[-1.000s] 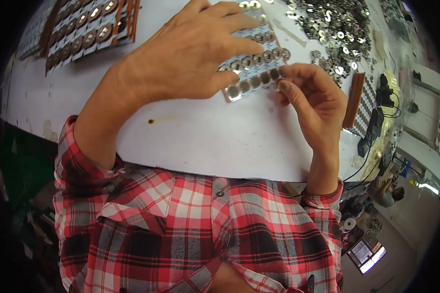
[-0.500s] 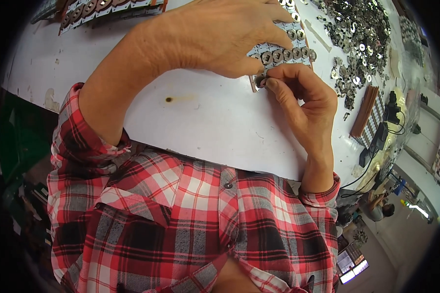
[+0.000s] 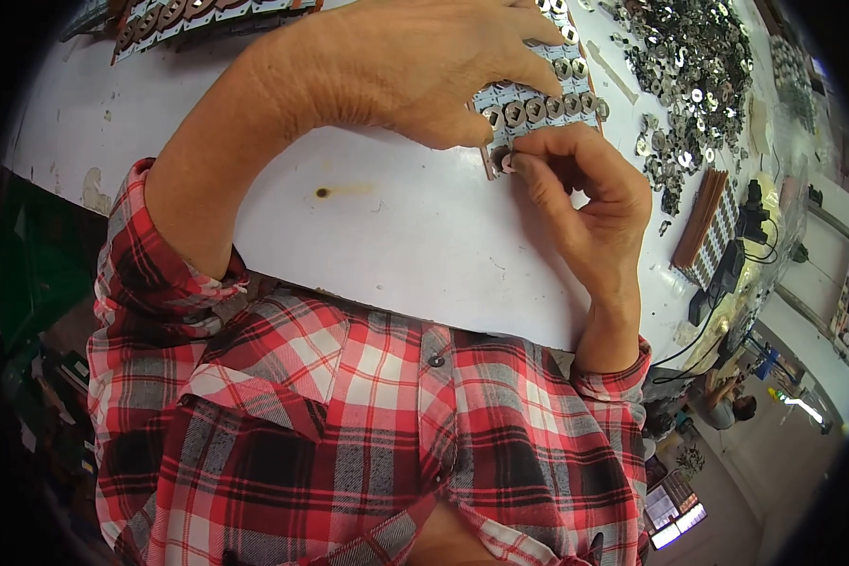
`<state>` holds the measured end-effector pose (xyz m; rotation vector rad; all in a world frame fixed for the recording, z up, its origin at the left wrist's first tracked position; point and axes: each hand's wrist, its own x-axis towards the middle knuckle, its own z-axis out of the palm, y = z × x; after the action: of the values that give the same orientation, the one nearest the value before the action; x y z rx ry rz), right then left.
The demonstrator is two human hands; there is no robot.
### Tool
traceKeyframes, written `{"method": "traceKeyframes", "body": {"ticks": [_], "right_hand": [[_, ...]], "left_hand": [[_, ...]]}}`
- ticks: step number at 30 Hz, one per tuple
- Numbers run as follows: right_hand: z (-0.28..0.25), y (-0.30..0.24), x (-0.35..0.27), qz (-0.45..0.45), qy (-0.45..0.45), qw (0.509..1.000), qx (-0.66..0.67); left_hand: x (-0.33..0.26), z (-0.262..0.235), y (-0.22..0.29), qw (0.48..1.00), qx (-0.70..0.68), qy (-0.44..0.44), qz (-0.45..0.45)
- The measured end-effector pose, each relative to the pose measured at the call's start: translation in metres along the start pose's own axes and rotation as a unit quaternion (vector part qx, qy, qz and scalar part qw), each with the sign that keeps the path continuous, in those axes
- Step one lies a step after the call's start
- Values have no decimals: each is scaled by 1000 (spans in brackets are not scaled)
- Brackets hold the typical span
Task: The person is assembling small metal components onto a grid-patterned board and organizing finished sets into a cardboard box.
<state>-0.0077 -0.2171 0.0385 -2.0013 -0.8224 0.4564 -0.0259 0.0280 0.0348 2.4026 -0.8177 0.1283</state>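
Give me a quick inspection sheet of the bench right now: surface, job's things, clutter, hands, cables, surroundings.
Surface: white table, worn, with a small brown stain.
Job's things: tray of round metal parts in rows at the far edge, partly under the left hand.
Clutter: loose pile of metal rings to the right; a second filled tray at far left; brown ribbed block near the right edge.
Hands: left hand lies flat over the tray; right hand pinches a small part at the tray's near corner.
Cables: black cables hang off the right edge.
Surroundings: floor and lit items below right; details unclear.
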Motion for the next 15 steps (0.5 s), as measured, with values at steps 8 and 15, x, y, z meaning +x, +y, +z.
{"method": "traceKeyframes", "body": {"ticks": [8, 15], "right_hand": [[3, 6, 0, -15, 6, 1000, -7], [11, 3, -3, 3, 32, 999, -9]], "left_hand": [[-3, 1, -2, 1000, -12, -4, -1], [-2, 2, -3, 1000, -3, -4, 5]]}}
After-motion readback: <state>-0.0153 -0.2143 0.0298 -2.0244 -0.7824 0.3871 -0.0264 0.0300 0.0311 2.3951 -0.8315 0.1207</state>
